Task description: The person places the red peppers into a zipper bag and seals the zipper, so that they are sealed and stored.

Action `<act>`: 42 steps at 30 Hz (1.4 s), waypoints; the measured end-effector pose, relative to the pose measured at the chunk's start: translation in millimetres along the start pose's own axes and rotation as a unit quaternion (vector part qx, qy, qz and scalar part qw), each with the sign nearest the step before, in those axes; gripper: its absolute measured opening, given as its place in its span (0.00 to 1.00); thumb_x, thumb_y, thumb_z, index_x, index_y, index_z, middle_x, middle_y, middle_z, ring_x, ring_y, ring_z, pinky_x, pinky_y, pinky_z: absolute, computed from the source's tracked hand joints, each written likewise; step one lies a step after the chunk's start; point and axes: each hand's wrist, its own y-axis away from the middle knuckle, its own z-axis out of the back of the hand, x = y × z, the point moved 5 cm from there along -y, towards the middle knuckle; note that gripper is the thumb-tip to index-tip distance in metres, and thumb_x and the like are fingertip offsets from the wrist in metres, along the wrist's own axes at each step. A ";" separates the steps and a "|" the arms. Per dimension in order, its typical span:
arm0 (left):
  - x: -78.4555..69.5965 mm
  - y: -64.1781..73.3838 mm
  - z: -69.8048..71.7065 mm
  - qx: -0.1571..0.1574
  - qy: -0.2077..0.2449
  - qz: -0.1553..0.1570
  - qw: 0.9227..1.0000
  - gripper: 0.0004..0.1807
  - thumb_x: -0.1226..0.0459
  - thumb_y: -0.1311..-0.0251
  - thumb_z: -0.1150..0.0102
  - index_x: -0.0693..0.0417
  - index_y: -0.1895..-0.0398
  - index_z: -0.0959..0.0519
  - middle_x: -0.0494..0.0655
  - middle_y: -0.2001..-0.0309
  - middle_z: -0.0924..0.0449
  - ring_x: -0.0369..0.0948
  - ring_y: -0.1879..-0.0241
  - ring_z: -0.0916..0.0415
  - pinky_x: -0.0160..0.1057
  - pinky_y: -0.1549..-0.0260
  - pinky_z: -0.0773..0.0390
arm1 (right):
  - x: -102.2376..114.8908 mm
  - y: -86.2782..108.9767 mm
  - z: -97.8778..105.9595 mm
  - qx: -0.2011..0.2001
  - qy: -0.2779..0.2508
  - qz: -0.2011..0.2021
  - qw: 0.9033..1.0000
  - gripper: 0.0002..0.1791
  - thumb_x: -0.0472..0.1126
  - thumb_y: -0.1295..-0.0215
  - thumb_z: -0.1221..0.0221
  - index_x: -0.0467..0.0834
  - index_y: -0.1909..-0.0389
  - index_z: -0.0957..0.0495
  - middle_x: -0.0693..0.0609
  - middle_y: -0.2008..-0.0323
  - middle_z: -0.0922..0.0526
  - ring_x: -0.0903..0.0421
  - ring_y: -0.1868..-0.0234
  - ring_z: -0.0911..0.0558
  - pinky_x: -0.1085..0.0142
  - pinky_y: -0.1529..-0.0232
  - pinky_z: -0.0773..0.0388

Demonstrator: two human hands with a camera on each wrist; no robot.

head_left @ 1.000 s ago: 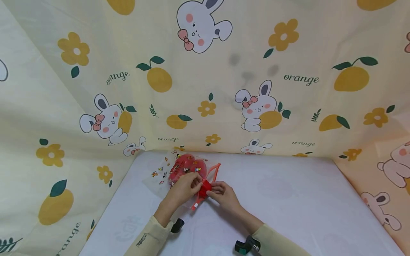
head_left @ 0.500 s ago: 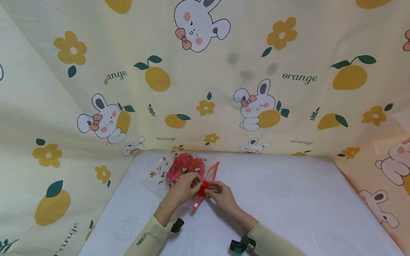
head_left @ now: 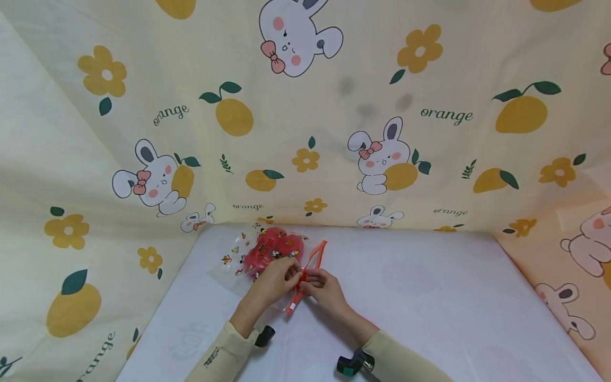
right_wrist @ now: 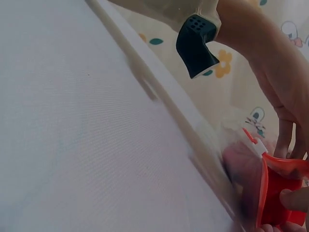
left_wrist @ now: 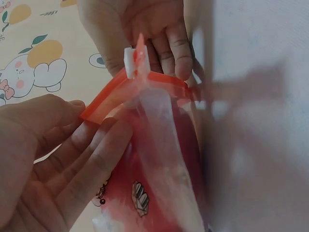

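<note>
A clear zip bag (head_left: 236,273) with small cartoon prints lies on the table, rounded red things (head_left: 291,245) showing through it. Its orange zip strip (head_left: 322,253) is spread into a gap, and a white slider (left_wrist: 136,63) sits at one end. My left hand (head_left: 272,281) pinches one edge of this mouth. At the opening my right hand (head_left: 326,292) holds a smooth red piece (right_wrist: 277,200), its thumb against it; the piece's kind is unclear. Fingers cover most of it in the head view. In the left wrist view, the right hand (left_wrist: 140,29) is behind the strip.
The white-covered table (head_left: 420,297) extends to the right of the bag. A cream cloth (head_left: 334,154) printed with rabbits and oranges hangs behind and at both sides. Each wrist carries a small black camera, the left one (head_left: 264,336) and the right one (head_left: 355,363).
My right hand has shifted a little left toward the bag's mouth, and less of the red piece shows between the hands. The left hand keeps its hold on the edge.
</note>
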 end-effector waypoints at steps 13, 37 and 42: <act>1.2 -1.2 -2.7 0.001 0.005 -0.019 1.000 0.03 0.68 0.28 0.32 0.53 0.58 0.18 0.39 0.66 0.21 0.32 0.68 0.24 0.31 0.68 0.20 | 6.0 -3.4 -5.2 -0.011 0.032 0.017 0.999 0.16 0.27 0.29 0.34 0.24 0.44 0.21 0.28 0.53 0.13 0.38 0.55 0.11 0.66 0.64 0.15; 0.4 26.0 9.0 0.003 -0.069 -0.015 0.998 0.03 0.65 0.30 0.30 0.49 0.58 0.17 0.37 0.64 0.19 0.34 0.64 0.26 0.36 0.62 0.19 | 15.7 34.2 5.8 0.056 0.047 -0.016 0.997 0.18 0.36 0.26 0.34 0.26 0.45 0.20 0.36 0.58 0.11 0.53 0.64 0.11 0.71 0.66 0.19; 4.6 36.7 11.1 0.015 -0.087 0.004 0.996 0.04 0.64 0.30 0.29 0.49 0.58 0.16 0.36 0.65 0.20 0.34 0.64 0.26 0.36 0.61 0.19 | 18.9 42.3 1.7 0.068 0.043 -0.031 0.996 0.17 0.37 0.26 0.33 0.27 0.47 0.19 0.34 0.60 0.11 0.49 0.65 0.10 0.68 0.67 0.17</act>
